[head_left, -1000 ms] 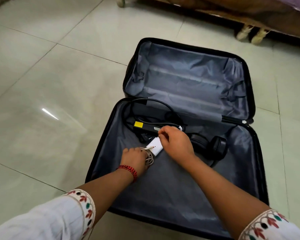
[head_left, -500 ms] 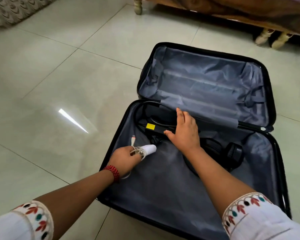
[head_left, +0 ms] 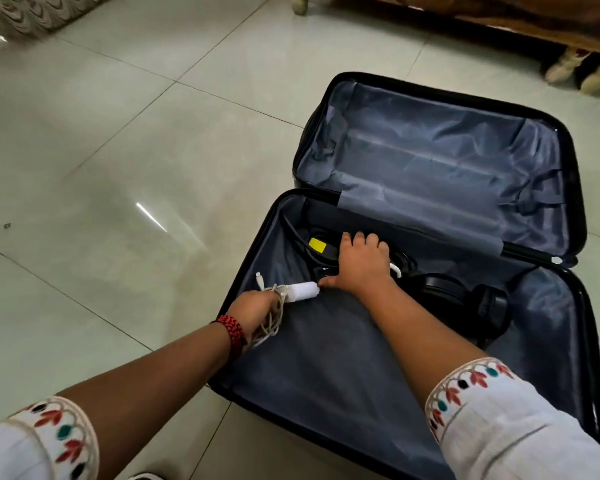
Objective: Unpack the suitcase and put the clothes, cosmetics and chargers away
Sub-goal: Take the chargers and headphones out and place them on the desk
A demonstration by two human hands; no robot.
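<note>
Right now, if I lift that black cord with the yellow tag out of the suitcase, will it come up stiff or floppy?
Probably floppy: the black cord lies in loose curves, so its ends would likely dangle. The yellow-tagged block looks solid, so it may hang heavy. Loops beside the black headphones might snag.

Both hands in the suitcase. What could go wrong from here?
1. Left hand holds the white charger by its loose cable coil; hanging loops could snag or unravel.
2. Right hand curls over the black adapter, whose cord runs beside the headphones; lifting it might drag them along.
</note>
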